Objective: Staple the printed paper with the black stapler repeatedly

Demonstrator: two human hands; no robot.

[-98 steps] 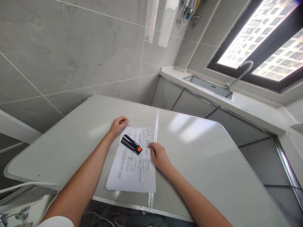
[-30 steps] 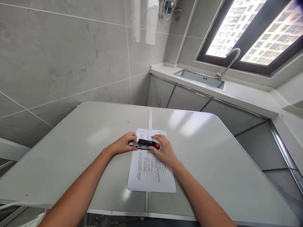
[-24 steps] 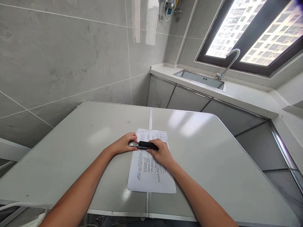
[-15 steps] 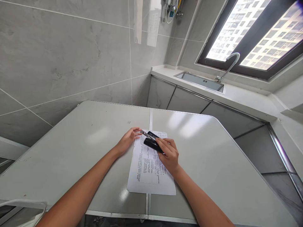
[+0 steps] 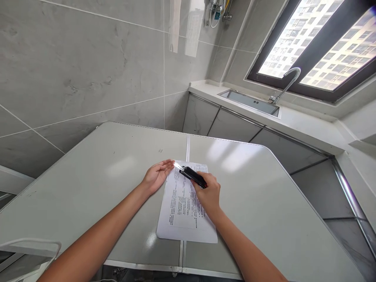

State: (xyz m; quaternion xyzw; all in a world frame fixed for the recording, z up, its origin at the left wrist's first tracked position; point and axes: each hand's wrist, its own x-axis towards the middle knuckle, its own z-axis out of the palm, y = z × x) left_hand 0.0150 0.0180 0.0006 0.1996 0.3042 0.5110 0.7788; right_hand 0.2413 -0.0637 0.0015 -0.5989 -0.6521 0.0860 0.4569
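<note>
A black stapler (image 5: 194, 176) is gripped in my right hand (image 5: 209, 189), held over the upper part of a printed sheet of paper (image 5: 188, 229). From its front end a shiny metal strip (image 5: 178, 165) sticks out toward my left hand (image 5: 158, 176). That hand is turned partly palm up beside the sheet's upper left edge, its fingers stretched out. The fingertips are close to the end of the metal strip; whether they touch it I cannot tell. The lines of print run lengthwise on the sheet, and part of it is hidden under the stapler and my right hand.
The paper lies across the centre seam of a pale folding table (image 5: 252, 211). Beyond the table stand a counter with a sink (image 5: 249, 102), a curved faucet (image 5: 289, 82) and a window. A tiled wall (image 5: 88, 70) rises at the left. A white cable (image 5: 32, 239) loops at the lower left.
The stapler has turned in my right hand; its two black parts, spread apart before, now lie closer together. My left hand has rolled more palm up and stays by the metal end.
</note>
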